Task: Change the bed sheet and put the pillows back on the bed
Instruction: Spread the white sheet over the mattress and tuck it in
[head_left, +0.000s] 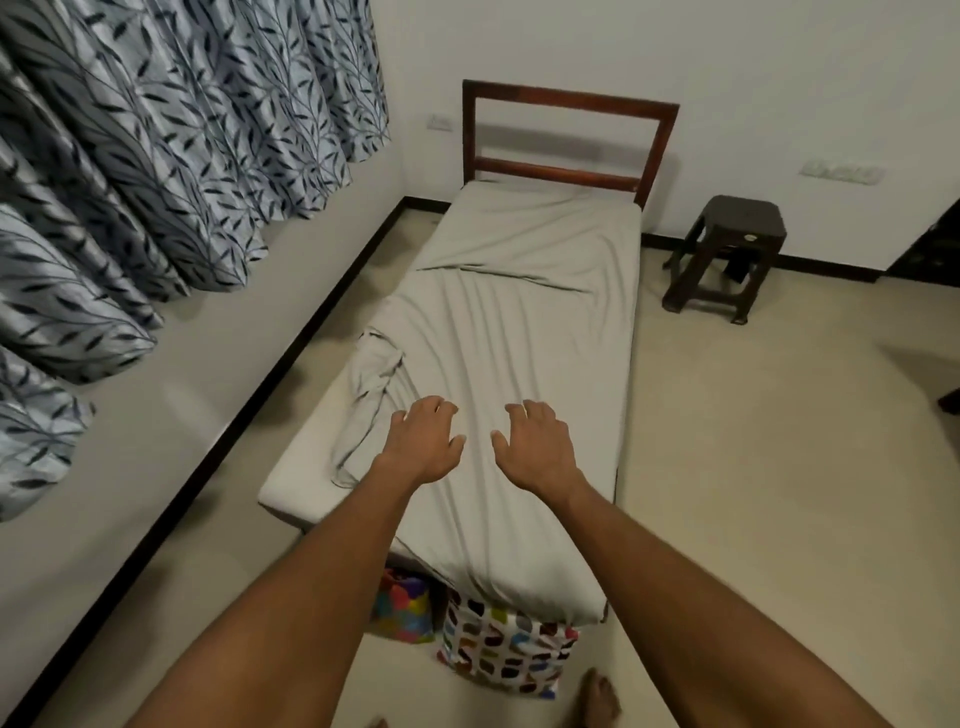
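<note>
Two hands: my left hand (423, 444) and right hand (537, 447) hover over the bed's foot end, fingers spread, gripping nothing.
Sheet: the grey sheet (519, 312) lies wrinkled on the mattress (301, 483), bunched along its left edge, with the near-left corner bare.
Pillows: a spotted pillow (506, 649) and a colourful pillow (402, 608) sit on the floor at the foot.
Handling: soft, light and limp; I'd pinch the bunched hem.
</note>
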